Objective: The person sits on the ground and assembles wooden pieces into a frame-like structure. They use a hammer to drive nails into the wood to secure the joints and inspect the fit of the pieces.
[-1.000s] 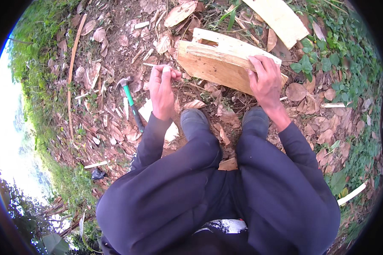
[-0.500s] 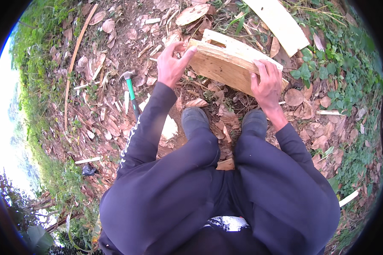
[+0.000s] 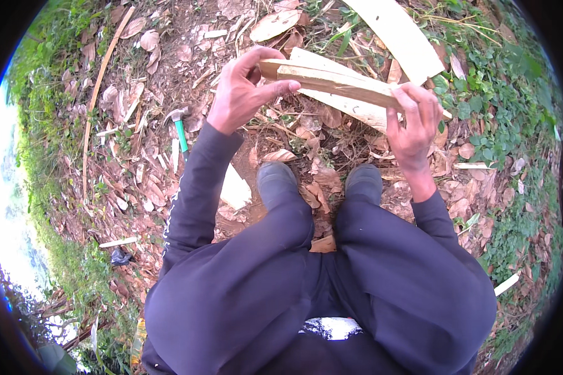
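Between both hands I hold a wooden board [image 3: 341, 84], its long narrow edge turned up toward me. My left hand [image 3: 244, 90] is closed on the board's left end, the thumb along the near side. At the other end my right hand [image 3: 414, 128] grips with fingers bent over the top edge. Behind and below the held board, a paler wooden board [image 3: 350, 109] shows in part; how far it lies from the held one I cannot tell. A hammer [image 3: 181, 129] with a green and black handle lies left of my boots, partly hidden by my left sleeve.
A long pale plank [image 3: 397, 37] lies on the ground at the far right. Another pale wood piece [image 3: 235, 187] is beside my left boot [image 3: 277, 182]. A thin curved strip [image 3: 95, 94] runs along the left. Dry leaves and wood chips cover the soil, with green plants [image 3: 513, 187] at right.
The held board has been turned, so its broad face has gone from view and its edge faces up. My right hand has shifted slightly right; my left hand now wraps the end more fully.
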A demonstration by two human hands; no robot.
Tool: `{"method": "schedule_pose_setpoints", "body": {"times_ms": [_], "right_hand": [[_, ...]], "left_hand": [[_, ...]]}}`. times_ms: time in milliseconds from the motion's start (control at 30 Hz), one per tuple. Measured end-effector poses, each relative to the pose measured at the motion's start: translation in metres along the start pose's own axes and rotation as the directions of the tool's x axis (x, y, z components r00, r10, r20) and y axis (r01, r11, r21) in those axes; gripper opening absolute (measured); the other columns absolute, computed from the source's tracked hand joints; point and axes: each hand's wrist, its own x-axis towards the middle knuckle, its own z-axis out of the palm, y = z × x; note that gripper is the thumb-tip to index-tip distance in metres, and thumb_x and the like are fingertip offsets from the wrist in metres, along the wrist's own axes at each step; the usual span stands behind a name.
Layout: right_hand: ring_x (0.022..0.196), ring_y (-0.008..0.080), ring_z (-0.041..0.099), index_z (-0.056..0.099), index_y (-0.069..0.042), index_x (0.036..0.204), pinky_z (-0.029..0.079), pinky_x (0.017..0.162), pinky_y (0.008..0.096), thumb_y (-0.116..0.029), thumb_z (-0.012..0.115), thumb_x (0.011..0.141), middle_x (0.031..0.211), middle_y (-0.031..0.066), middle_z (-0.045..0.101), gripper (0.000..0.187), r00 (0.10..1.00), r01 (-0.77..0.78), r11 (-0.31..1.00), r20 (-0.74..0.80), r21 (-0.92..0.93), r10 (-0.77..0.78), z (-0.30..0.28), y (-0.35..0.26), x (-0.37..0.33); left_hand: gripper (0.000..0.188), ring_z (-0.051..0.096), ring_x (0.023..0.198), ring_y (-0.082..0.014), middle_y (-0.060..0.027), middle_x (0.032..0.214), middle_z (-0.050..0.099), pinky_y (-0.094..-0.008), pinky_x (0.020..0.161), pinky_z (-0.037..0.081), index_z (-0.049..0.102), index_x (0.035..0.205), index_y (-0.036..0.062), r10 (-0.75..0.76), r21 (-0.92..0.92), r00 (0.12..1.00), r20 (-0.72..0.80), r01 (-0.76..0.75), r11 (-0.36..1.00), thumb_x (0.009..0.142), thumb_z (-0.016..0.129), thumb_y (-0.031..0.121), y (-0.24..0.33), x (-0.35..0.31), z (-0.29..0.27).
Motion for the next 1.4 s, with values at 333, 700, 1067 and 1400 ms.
{"method": "schedule_pose_setpoints", "body": {"times_ms": [333, 700, 1067, 1400], "right_hand": [[0.111, 0.0275, 0.06, 0.069, -0.005, 0.122, 0.042, 0.099, 0.0409, -0.023, 0.078, 0.086, 0.118, 0.0093, 0.064, 0.041, 0.995, 0.019, 0.998, 0.092, 0.054, -0.024, 0.005, 0.006, 0.008], [0.103, 0.0319, 0.065, 0.067, -0.006, 0.123, 0.05, 0.091, 0.0434, -0.013, 0.076, 0.085, 0.113, 0.0125, 0.069, 0.04, 0.848, -0.048, 0.988, 0.529, 0.15, -0.039, -0.025, 0.038, 0.026], [0.094, 0.0263, 0.068, 0.065, -0.004, 0.121, 0.055, 0.079, 0.0403, -0.018, 0.084, 0.075, 0.102, 0.0076, 0.071, 0.052, 0.873, -0.047, 0.989, 0.475, -0.143, 0.11, -0.013, 0.003, 0.013], [0.102, 0.031, 0.068, 0.055, -0.008, 0.134, 0.056, 0.085, 0.039, -0.032, 0.088, 0.073, 0.115, 0.0134, 0.069, 0.074, 0.912, 0.1, 0.98, 0.409, -0.173, -0.021, -0.02, -0.005, 0.031]], "left_hand": [[0.042, 0.047, 0.069, -0.005, 0.0037, 0.09, 0.062, -0.0218, 0.057, 0.039, 0.072, 0.102, 0.0136, 0.093, -0.051, 0.977, -0.19, -0.105, 0.993, 0.073, 0.094, 0.036, -0.042, 0.001, 0.022], [0.039, 0.032, 0.062, -0.0012, 0.0067, 0.09, 0.067, -0.0209, 0.054, 0.026, 0.073, 0.107, 0.0074, 0.21, 0.078, 0.964, -0.163, -0.2, 0.977, 0.074, 0.092, 0.014, -0.038, 0.002, 0.016], [0.043, 0.033, 0.062, -0.0009, 0.0065, 0.091, 0.063, -0.0206, 0.054, 0.025, 0.072, 0.111, 0.0067, 0.2, 0.059, 0.962, -0.183, -0.193, 0.979, 0.074, 0.093, 0.014, -0.032, 0.0, 0.018], [0.04, 0.034, 0.062, -0.0004, 0.0043, 0.087, 0.064, -0.0199, 0.054, 0.026, 0.073, 0.108, 0.0053, 0.222, 0.08, 0.969, -0.107, -0.215, 0.973, 0.077, 0.091, 0.02, -0.003, 0.002, 0.005]]}}
